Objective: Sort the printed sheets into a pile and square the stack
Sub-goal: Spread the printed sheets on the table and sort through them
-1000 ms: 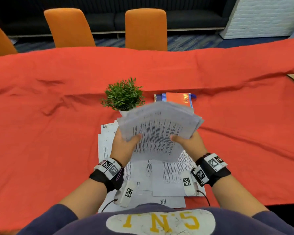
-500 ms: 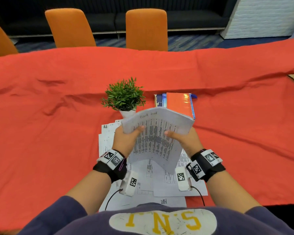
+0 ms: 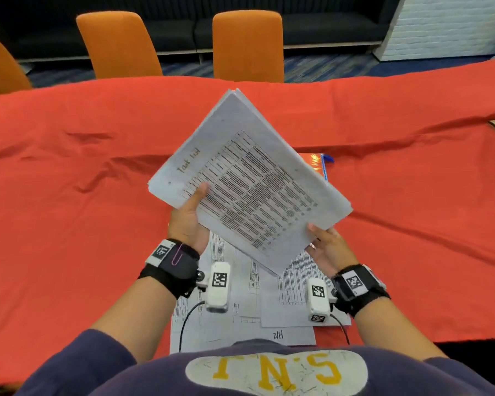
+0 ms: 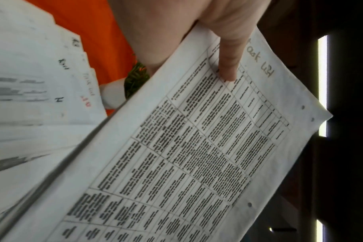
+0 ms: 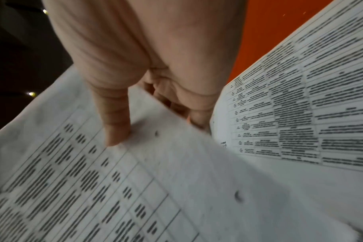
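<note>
Red cloth covers the long table, orange chairs behind it. Above it, the left hand pinches the sheaf of printed sheets, thumb on top near the handwritten heading, fingers hidden beneath. The right hand clamps the near right edge the same way, thumb pressed on the print in the right wrist view, fingers curled under. The sheaf is held up off the table, turned corner-down like a diamond, its long axis running from the left hand away to the far right. More loose sheets lie on the cloth directly below the wrists. Squaring probably means levelling one edge first, since only a corner points down
</note>
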Demonstrator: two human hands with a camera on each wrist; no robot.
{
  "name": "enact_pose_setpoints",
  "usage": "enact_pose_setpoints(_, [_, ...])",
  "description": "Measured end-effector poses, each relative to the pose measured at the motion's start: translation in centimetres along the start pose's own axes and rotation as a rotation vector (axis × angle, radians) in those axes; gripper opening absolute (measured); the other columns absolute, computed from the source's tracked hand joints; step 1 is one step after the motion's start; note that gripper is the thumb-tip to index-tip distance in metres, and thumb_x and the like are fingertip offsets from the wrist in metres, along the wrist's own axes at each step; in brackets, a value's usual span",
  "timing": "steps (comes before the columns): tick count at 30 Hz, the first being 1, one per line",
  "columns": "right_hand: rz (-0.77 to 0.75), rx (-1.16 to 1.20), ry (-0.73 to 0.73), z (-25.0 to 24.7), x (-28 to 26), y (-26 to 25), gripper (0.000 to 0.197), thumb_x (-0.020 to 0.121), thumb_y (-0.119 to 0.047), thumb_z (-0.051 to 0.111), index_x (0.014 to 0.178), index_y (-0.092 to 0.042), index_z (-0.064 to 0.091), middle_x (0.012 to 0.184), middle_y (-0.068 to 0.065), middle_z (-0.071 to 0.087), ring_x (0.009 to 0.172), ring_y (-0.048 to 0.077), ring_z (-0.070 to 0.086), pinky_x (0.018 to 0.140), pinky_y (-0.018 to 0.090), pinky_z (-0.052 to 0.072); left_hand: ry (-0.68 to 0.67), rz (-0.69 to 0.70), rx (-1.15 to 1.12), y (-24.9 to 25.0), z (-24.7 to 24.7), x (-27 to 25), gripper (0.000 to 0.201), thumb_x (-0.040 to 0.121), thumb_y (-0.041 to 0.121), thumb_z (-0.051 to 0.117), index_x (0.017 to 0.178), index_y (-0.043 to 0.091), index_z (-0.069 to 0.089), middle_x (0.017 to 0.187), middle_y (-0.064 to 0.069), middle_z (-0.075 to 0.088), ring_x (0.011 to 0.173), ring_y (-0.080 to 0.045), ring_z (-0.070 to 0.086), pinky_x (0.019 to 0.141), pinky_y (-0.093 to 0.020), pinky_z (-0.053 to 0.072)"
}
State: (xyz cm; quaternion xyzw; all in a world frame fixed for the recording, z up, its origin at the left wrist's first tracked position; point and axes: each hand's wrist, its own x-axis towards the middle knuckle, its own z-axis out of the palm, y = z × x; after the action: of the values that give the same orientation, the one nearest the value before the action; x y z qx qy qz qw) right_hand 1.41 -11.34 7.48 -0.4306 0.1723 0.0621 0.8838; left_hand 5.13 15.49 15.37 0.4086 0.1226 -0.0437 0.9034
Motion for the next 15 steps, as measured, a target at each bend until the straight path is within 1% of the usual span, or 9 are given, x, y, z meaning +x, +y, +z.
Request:
enact_pose_setpoints(2, [-0.019, -0.020, -0.003, 0.3, 0.2, -0.4, 0.040, 0.076, -0.008, 0.066, 0.115, -0.013, 0.061, 0.110, 0.005, 0.071, 0.099, 0.019, 0.068, 0.083, 0.034, 0.057, -0.023, -0.029, -0.012, -0.8, 0.1, -0.4, 0.058, 0.085, 0.016, 0.066, 0.139, 0.010, 0.046, 0.134, -0.015, 0.057, 0.121, -0.032, 0.057, 0.092, -0.050, 0.052])
enact_pose_setpoints(5, [-0.069, -0.069, 0.040, -1.0, 0.3, -1.5, 0.047, 0.075, -0.007, 0.067, 0.122, -0.008, 0.059, 0.115, 0.007, 0.070, 0.104, 0.021, 0.067, 0.082, 0.034, 0.057, 0.095, 0.015, 0.034, -0.9, -1.1, -0.6, 0.035, 0.089, 0.012, 0.058, 0.124, 0.010, 0.059, 0.116, -0.010, 0.069, 0.103, -0.023, 0.067, 0.086, -0.038, 0.057])
enact_pose_setpoints(6, [-0.083, -0.097, 0.049, -1.7, 0.4, -1.9, 0.049, 0.076, -0.007, 0.067, 0.124, -0.006, 0.058, 0.118, 0.008, 0.069, 0.106, 0.024, 0.066, 0.083, 0.035, 0.057, 0.128, 0.029, 0.090, -0.7, -1.9, -0.5, 0.031, 0.088, 0.012, 0.059, 0.119, 0.010, 0.062, 0.113, -0.010, 0.069, 0.100, -0.024, 0.068, 0.083, -0.035, 0.058])
enact_pose_setpoints(8, [-0.100, -0.149, 0.052, -3.0, 0.2, -2.4, 0.054, 0.072, -0.009, 0.071, 0.124, -0.002, 0.058, 0.118, 0.010, 0.068, 0.107, 0.026, 0.066, 0.080, 0.035, 0.057, 0.149, 0.046, 0.321, -0.4, -3.6, -0.5, 0.021, 0.086, 0.007, 0.062, 0.106, 0.011, 0.066, 0.110, -0.014, 0.070, 0.094, -0.027, 0.067, 0.078, -0.032, 0.058])
enact_pose_setpoints(9, [-0.104, -0.178, 0.044, -3.4, 0.0, -2.6, 0.058, 0.067, -0.012, 0.075, 0.121, -0.002, 0.059, 0.116, 0.011, 0.069, 0.106, 0.027, 0.066, 0.079, 0.034, 0.057, 0.126, 0.048, 0.478, -0.4, -4.2, -0.6, 0.019, 0.084, 0.004, 0.065, 0.101, 0.013, 0.067, 0.107, -0.014, 0.071, 0.089, -0.026, 0.068, 0.075, -0.032, 0.058])
enact_pose_setpoints(11, [-0.124, -0.246, 0.019, -3.7, -0.2, -2.9, 0.063, 0.054, -0.022, 0.085, 0.112, -0.004, 0.065, 0.111, 0.010, 0.071, 0.101, 0.026, 0.067, 0.078, 0.033, 0.057, 0.056, 0.058, 0.759, -0.8, -4.8, -1.0, 0.022, 0.080, 0.002, 0.070, 0.093, 0.019, 0.068, 0.099, -0.004, 0.073, 0.080, -0.016, 0.071, 0.072, -0.030, 0.056])
enact_pose_setpoints(12, [-0.135, -0.267, 0.001, -3.8, -0.2, -3.1, 0.065, 0.049, -0.026, 0.088, 0.107, -0.006, 0.067, 0.109, 0.010, 0.072, 0.099, 0.025, 0.068, 0.079, 0.033, 0.057, 0.044, 0.068, 0.840, -1.0, -4.8, -1.2, 0.024, 0.079, 0.002, 0.071, 0.091, 0.022, 0.067, 0.096, 0.002, 0.073, 0.079, -0.012, 0.071, 0.073, -0.029, 0.055])
enact_pose_setpoints(13, [-0.140, -0.280, -0.022, -3.9, -0.2, -3.1, 0.066, 0.045, -0.028, 0.091, 0.103, -0.007, 0.068, 0.107, 0.009, 0.073, 0.098, 0.024, 0.069, 0.081, 0.033, 0.057, 0.049, 0.073, 0.875, -1.2, -4.9, -1.4, 0.025, 0.077, 0.002, 0.073, 0.090, 0.023, 0.066, 0.093, 0.005, 0.072, 0.081, -0.011, 0.070, 0.076, -0.029, 0.053])
enact_pose_setpoints(15, [-0.126, -0.297, -0.047, -4.1, -0.2, -3.0, 0.071, 0.040, -0.030, 0.093, 0.103, -0.008, 0.068, 0.107, 0.009, 0.073, 0.097, 0.022, 0.070, 0.084, 0.032, 0.057, 0.081, 0.059, 0.858, -1.7, -5.6, -1.4, 0.027, 0.074, 0.001, 0.075, 0.089, 0.022, 0.065, 0.092, 0.003, 0.073, 0.085, -0.017, 0.070, 0.079, -0.035, 0.054])
